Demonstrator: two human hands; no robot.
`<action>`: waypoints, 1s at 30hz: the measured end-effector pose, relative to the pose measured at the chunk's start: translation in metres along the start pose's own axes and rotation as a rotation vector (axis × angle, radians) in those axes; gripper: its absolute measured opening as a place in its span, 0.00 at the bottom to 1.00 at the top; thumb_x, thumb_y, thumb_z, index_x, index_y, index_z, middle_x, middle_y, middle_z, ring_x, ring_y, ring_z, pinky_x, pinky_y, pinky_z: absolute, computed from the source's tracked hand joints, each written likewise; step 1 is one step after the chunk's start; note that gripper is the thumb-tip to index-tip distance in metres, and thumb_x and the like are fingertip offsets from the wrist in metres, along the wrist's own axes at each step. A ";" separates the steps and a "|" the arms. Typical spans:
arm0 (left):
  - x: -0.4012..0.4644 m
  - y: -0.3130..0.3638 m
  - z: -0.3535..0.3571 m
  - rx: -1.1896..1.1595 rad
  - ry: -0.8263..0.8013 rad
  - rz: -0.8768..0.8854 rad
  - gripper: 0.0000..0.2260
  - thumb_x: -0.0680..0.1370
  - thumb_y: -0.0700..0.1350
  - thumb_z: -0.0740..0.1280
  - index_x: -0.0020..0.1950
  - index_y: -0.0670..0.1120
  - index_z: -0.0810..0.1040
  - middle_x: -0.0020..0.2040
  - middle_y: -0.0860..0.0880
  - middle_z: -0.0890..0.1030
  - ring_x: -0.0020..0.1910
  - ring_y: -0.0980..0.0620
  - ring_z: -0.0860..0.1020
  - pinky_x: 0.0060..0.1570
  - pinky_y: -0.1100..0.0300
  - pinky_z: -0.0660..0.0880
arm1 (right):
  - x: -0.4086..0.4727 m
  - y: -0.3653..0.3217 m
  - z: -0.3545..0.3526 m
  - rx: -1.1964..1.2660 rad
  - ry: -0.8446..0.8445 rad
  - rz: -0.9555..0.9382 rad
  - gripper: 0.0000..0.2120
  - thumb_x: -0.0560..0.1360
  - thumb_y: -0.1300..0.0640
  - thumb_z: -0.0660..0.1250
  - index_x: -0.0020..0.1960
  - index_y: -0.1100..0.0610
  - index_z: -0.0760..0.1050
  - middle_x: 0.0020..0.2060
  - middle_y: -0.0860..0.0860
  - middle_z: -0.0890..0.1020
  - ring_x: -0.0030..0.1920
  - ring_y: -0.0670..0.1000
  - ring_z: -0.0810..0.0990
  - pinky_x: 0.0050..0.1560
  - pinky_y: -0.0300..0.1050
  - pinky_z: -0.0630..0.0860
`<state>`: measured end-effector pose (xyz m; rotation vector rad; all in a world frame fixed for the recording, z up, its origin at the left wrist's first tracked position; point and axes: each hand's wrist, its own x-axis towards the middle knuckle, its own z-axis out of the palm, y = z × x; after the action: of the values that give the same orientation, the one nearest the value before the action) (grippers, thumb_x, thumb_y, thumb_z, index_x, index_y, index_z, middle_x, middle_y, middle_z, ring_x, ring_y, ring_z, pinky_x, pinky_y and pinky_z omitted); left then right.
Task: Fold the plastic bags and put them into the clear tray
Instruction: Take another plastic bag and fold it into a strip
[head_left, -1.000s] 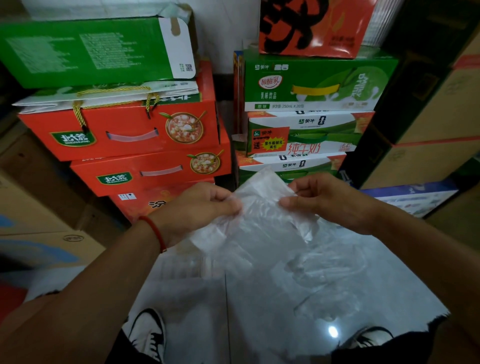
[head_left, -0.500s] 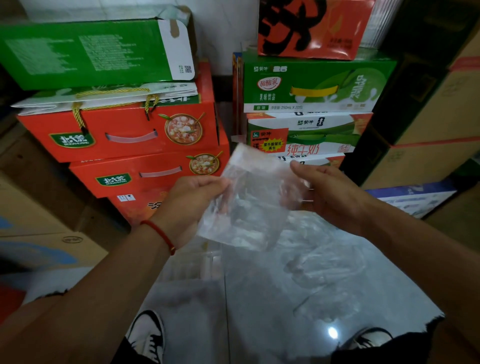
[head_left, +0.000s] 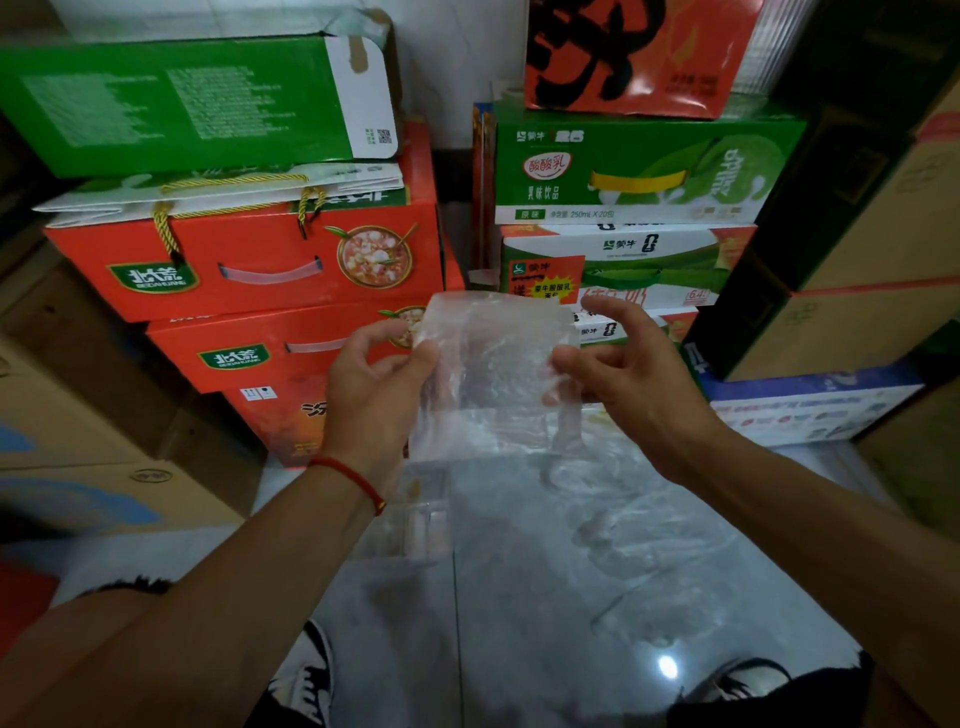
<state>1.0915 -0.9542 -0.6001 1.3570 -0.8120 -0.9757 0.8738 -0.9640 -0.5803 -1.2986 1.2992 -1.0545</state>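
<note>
Head view: one wide-angle picture looking down past both forearms to a glossy tiled floor.
Folded bag: a clear plastic bag (head_left: 493, 364), folded to a rough rectangle, held up in the air between the two hands, in front of the stacked boxes.
Left hand: the left hand (head_left: 379, 384) pinches the bag's left edge between thumb and curled fingers; a red cord bracelet (head_left: 353, 478) circles the wrist.
Right hand: the right hand (head_left: 623, 374) holds the bag's right edge, thumb on the front, the other fingers spread and loosely bent, some behind the plastic.
Clear tray: a clear tray (head_left: 415, 525) sits on the floor (head_left: 519, 623), below the left wrist.
Loose bags: more crumpled clear bags (head_left: 639, 530) lie on the floor to the tray's right.
Surroundings: red cartons (head_left: 249, 265) stacked at left, green milk cartons (head_left: 639, 171) at right, shoes at the bottom edge.
</note>
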 end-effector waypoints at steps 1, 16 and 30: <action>0.000 0.001 0.000 0.004 0.013 0.032 0.12 0.77 0.40 0.74 0.56 0.53 0.79 0.42 0.45 0.86 0.42 0.48 0.84 0.49 0.46 0.81 | 0.000 0.001 -0.001 -0.008 0.007 -0.027 0.29 0.80 0.59 0.72 0.77 0.50 0.64 0.45 0.54 0.89 0.45 0.57 0.88 0.56 0.54 0.82; 0.002 0.014 -0.010 0.190 -0.155 0.200 0.07 0.81 0.42 0.70 0.58 0.48 0.84 0.51 0.51 0.86 0.50 0.57 0.83 0.53 0.60 0.79 | 0.009 0.003 -0.010 -0.012 0.006 -0.136 0.07 0.76 0.64 0.76 0.53 0.56 0.84 0.42 0.55 0.88 0.44 0.52 0.88 0.50 0.40 0.83; -0.001 0.018 -0.013 0.586 -0.175 0.442 0.07 0.75 0.40 0.75 0.47 0.53 0.85 0.48 0.55 0.81 0.46 0.58 0.78 0.44 0.73 0.73 | 0.016 0.006 -0.020 -0.481 0.034 -0.293 0.06 0.74 0.55 0.78 0.42 0.47 0.83 0.48 0.43 0.81 0.51 0.47 0.82 0.56 0.51 0.82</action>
<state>1.1048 -0.9488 -0.5826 1.4929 -1.5407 -0.5236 0.8540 -0.9804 -0.5846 -1.8837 1.4740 -0.9958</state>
